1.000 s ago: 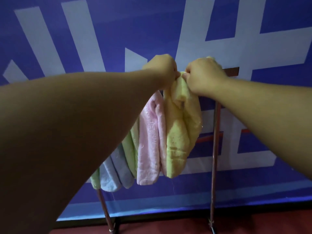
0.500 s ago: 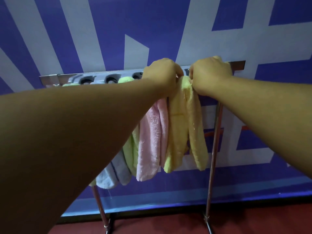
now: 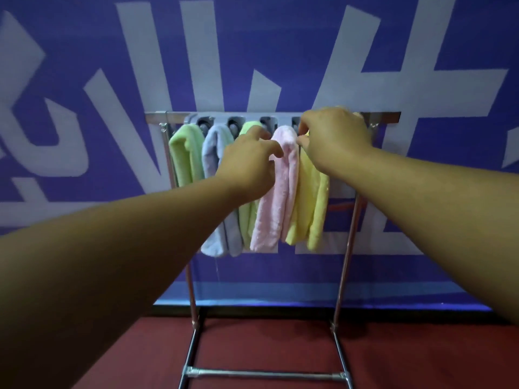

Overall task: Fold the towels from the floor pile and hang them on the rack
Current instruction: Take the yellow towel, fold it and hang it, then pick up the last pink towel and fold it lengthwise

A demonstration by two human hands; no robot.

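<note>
Since the yellow towel point(image 3: 309, 209) hangs vertically at the rack point(image 3: 348, 242)'s right end, directly under our right hand point(image 3: 334, 138) pinching its top, our relaxed, empty left hand point(image 3: 247, 164) sits farther off, beside the pink towel point(image 3: 276, 197).

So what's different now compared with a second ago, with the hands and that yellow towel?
The left hand has let go of the yellow towel and drawn back toward the pink towel, fingers loose. The right hand still pinches the yellow towel's top at the rack. The yellow towel now hangs straighter. The other towels hang as before.
</note>
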